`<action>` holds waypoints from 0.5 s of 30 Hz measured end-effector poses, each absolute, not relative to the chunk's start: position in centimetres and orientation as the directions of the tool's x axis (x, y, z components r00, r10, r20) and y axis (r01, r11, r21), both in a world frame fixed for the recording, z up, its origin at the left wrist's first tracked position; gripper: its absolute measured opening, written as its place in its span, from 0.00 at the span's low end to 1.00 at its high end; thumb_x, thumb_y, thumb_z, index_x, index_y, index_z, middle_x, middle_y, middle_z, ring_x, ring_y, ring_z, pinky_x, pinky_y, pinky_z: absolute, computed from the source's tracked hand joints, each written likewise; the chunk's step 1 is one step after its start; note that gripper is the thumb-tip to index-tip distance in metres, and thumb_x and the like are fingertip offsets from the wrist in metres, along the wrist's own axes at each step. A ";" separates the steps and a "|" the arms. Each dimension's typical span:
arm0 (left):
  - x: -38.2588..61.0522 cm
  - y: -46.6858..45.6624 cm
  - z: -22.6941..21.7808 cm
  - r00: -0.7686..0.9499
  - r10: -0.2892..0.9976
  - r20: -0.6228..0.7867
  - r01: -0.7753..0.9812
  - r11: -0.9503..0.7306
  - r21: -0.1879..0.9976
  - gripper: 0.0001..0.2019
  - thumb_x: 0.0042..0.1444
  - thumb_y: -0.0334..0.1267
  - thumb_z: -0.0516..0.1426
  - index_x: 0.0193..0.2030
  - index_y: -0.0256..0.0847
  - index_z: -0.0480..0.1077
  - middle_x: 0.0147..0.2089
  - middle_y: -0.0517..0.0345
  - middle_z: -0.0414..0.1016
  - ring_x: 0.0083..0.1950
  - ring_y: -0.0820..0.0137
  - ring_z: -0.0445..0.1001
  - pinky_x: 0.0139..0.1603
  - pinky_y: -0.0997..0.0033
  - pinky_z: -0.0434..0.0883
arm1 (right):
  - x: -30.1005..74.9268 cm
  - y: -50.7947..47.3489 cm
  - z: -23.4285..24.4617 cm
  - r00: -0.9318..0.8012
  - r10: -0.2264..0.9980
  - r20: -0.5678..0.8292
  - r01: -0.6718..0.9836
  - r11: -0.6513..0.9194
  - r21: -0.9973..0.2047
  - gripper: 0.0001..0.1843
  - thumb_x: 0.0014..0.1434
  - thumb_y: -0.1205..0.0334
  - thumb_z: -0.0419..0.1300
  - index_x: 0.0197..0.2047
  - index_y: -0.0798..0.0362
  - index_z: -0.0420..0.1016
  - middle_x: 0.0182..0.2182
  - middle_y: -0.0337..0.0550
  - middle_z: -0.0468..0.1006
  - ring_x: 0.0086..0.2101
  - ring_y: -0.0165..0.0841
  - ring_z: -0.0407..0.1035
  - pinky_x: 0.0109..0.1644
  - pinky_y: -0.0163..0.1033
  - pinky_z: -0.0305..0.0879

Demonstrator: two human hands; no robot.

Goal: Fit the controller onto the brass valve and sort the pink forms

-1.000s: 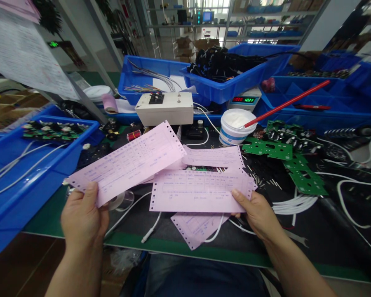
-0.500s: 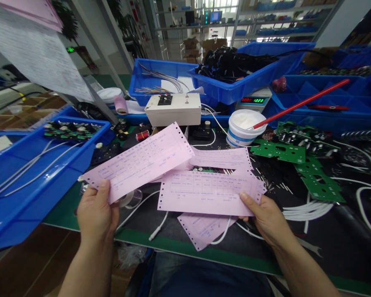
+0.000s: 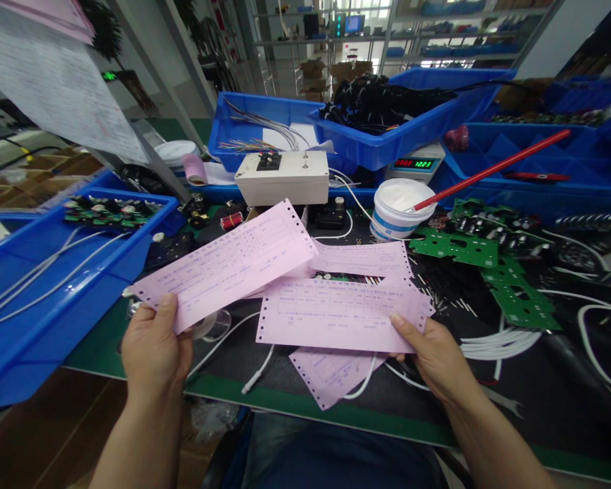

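Note:
My left hand point(image 3: 155, 346) pinches the lower left corner of a pink printed form point(image 3: 229, 265) with punched edges, tilted up to the right. Between thumb and fingers, my right hand point(image 3: 432, 346) grips the right end of another pink form point(image 3: 330, 316), held nearly level. Behind these two, a further pink sheet point(image 3: 361, 258) shows partly. One more pink sheet point(image 3: 320, 377) sticks out below the right-hand form, its upper part covered. Whether my right hand holds these other sheets too, I cannot tell.
Green circuit boards point(image 3: 522, 295), a coiled white cable point(image 3: 499, 344) and a wrench point(image 3: 504, 402) lie on the right. A white tub point(image 3: 402, 214) with a red stick stands behind, beside a beige switch box point(image 3: 284, 180). Blue bins point(image 3: 96, 272) flank the left and back.
The whole view has shifted very slightly to the left. Both hands keep the same hold on the pink forms, which have barely moved.

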State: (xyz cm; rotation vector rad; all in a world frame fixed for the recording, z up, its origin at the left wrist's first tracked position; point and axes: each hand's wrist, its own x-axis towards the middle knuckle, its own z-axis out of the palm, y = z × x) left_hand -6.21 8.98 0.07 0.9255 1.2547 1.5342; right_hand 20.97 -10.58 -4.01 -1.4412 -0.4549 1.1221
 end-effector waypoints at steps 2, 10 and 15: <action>-6.2 9.0 0.1 -0.300 0.954 0.007 -0.189 -0.066 0.980 0.07 0.50 0.27 0.58 0.36 0.37 0.74 0.38 0.54 0.77 0.37 0.74 0.75 0.35 0.80 0.75 | 20.9 -10.6 -4.0 0.462 0.808 -0.367 -0.334 -0.225 -0.915 0.16 0.52 0.50 0.61 0.28 0.56 0.69 0.21 0.38 0.72 0.20 0.26 0.62 0.21 0.32 0.60; -6.4 9.1 0.2 -0.289 0.957 -0.032 -0.191 -0.025 0.981 0.08 0.47 0.28 0.59 0.36 0.38 0.74 0.36 0.56 0.77 0.30 0.73 0.74 0.27 0.79 0.75 | 20.5 -11.1 -2.9 0.509 0.833 -0.218 0.049 -0.280 -0.959 0.16 0.55 0.49 0.56 0.29 0.53 0.74 0.20 0.39 0.74 0.22 0.32 0.68 0.25 0.35 0.65; -6.2 9.1 0.5 -0.312 0.950 -0.010 -0.143 -0.036 0.989 0.11 0.46 0.28 0.60 0.38 0.40 0.74 0.40 0.55 0.76 0.35 0.70 0.74 0.20 0.83 0.73 | 19.2 -13.0 -1.6 0.266 0.945 0.190 0.558 0.010 -0.830 0.09 0.58 0.59 0.55 0.39 0.47 0.76 0.32 0.38 0.81 0.33 0.31 0.74 0.37 0.32 0.69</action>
